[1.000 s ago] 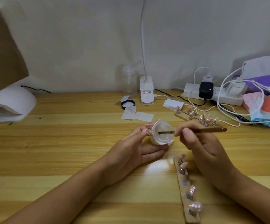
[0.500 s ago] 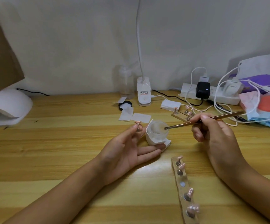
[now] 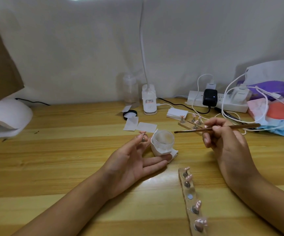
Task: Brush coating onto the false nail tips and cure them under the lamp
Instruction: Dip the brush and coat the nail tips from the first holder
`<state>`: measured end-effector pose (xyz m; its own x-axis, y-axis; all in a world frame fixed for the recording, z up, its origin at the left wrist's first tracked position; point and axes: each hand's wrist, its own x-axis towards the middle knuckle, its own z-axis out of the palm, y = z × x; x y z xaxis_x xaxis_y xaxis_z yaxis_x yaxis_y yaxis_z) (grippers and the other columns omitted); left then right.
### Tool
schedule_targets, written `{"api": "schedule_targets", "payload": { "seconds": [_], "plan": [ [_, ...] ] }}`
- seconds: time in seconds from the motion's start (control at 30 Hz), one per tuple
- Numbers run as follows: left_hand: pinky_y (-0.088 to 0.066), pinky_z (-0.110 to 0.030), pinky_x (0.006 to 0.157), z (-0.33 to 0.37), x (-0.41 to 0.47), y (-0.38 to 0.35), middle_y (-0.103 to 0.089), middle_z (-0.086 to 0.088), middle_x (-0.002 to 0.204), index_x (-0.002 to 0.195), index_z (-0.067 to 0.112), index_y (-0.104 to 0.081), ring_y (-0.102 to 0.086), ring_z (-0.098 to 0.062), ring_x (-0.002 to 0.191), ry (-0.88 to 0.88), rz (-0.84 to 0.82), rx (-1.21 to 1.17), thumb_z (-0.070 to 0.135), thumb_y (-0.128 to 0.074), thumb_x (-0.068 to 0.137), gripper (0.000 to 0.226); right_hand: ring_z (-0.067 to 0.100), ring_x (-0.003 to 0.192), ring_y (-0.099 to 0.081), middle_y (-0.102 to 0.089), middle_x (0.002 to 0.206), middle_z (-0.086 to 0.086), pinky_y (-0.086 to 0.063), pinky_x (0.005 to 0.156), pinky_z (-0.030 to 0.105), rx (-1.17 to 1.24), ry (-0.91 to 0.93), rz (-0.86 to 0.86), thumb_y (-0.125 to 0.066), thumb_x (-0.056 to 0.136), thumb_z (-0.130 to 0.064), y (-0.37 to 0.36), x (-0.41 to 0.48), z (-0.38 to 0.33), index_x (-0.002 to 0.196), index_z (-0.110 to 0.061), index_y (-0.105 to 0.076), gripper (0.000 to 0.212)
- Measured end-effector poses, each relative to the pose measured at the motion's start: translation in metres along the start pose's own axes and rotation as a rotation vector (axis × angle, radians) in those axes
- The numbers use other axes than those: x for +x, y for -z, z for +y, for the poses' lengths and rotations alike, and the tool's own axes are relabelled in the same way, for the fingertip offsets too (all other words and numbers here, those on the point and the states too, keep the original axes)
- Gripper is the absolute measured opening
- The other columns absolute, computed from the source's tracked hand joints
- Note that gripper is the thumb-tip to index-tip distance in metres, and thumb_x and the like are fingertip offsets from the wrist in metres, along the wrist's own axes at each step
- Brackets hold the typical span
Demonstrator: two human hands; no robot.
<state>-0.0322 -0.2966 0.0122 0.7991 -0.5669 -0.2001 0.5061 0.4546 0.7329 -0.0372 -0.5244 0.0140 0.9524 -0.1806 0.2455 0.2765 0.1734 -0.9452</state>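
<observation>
- Pinching one nail tip [image 3: 143, 133] on its little stand in the left grip [image 3: 134, 160], thumb against forefinger, other fingers straight beside the jar [image 3: 163, 138] at mid desk [image 3: 61, 159]
- Holding the brush [image 3: 189, 130] pen-style in the right grip [image 3: 226, 143], bristles just beside the jar rim, apart from the pinched tip
- Reading that as loaded and ready, with no stroke on this tip yet
- Spotting four more tips on the strip [image 3: 189, 191] by the front edge, one slot bare; coated or not, cannot tell
- Noting further tips on the second holder [image 3: 187, 124] behind the right grip
- Leaving the curing for later, probably, with the lamp [image 3: 8, 113] at the left edge, well apart from both grips
</observation>
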Motion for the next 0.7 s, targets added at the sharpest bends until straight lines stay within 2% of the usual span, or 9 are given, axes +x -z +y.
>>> {"api": "schedule_targets", "payload": {
  "seconds": [0.07,0.13,0.23,0.4,0.53,0.63,0.7],
  "plan": [
    [-0.045,-0.054,0.103,-0.0002,0.0001,0.0004,-0.051,-0.009,0.146,0.087,0.013,-0.064,-0.053,-0.054,0.12,-0.001,0.001,0.002,0.029,-0.058,0.093,0.018,0.008,0.063,-0.051,-0.055,0.063,-0.002,-0.045,0.061,0.018,0.0,0.023,-0.044,-0.037,0.097,-0.004,0.0006,-0.0011,0.0005,0.089,-0.014,-0.058,0.024],
    [-0.045,-0.053,0.103,-0.0002,0.0002,0.001,-0.051,-0.008,0.146,0.086,0.013,-0.065,-0.053,-0.054,0.121,-0.001,0.002,0.0,0.029,-0.056,0.094,0.02,0.009,0.064,-0.051,-0.054,0.064,-0.002,-0.046,0.061,0.018,-0.021,0.041,-0.085,-0.043,0.088,-0.012,0.0009,-0.0021,0.001,0.087,-0.013,-0.057,0.015],
    [-0.046,-0.053,0.102,0.0,0.0001,0.0004,-0.05,-0.007,0.146,0.086,0.013,-0.064,-0.053,-0.054,0.12,0.003,0.0,0.003,0.03,-0.058,0.092,0.019,0.009,0.064,-0.049,-0.052,0.064,-0.002,-0.044,0.061,0.017,-0.047,0.049,-0.114,-0.044,0.078,-0.018,0.0007,-0.0029,0.0017,0.085,-0.011,-0.057,0.016],
    [-0.046,-0.055,0.102,-0.0002,-0.0008,0.0,-0.048,-0.008,0.148,0.087,0.013,-0.063,-0.053,-0.054,0.12,0.006,0.004,-0.006,0.029,-0.06,0.09,0.017,0.01,0.062,-0.045,-0.049,0.063,-0.001,-0.041,0.059,0.018,-0.121,0.083,-0.116,-0.042,0.078,-0.016,-0.0021,-0.0034,0.0017,0.082,-0.009,-0.057,0.016],
    [-0.048,-0.055,0.099,-0.0003,-0.001,-0.0015,-0.053,-0.009,0.144,0.086,0.013,-0.065,-0.055,-0.053,0.119,0.001,0.005,0.007,0.03,-0.061,0.089,0.018,0.007,0.06,-0.041,-0.046,0.061,-0.004,-0.038,0.057,0.017,-0.106,0.097,-0.096,-0.041,0.078,-0.015,-0.0015,-0.0036,0.0018,0.081,-0.008,-0.055,0.016],
    [-0.053,-0.053,0.093,0.0002,-0.0011,-0.004,-0.05,-0.011,0.145,0.089,0.013,-0.061,-0.057,-0.051,0.118,-0.009,0.014,-0.013,0.03,-0.059,0.092,0.017,0.008,0.059,-0.039,-0.044,0.061,-0.005,-0.037,0.056,0.018,-0.077,0.097,-0.077,-0.041,0.079,-0.015,-0.0001,-0.0027,0.0019,0.082,-0.009,-0.054,0.014],
    [-0.059,-0.043,0.081,-0.0014,-0.0003,-0.0062,-0.053,-0.009,0.141,0.093,0.014,-0.057,-0.064,-0.043,0.111,-0.053,0.053,0.014,0.03,-0.055,0.093,0.017,0.008,0.059,-0.039,-0.044,0.059,-0.006,-0.036,0.058,0.022,-0.05,0.084,-0.06,-0.042,0.083,-0.016,0.0012,-0.0015,0.0028,0.082,-0.012,-0.054,0.013]
  ]
}}
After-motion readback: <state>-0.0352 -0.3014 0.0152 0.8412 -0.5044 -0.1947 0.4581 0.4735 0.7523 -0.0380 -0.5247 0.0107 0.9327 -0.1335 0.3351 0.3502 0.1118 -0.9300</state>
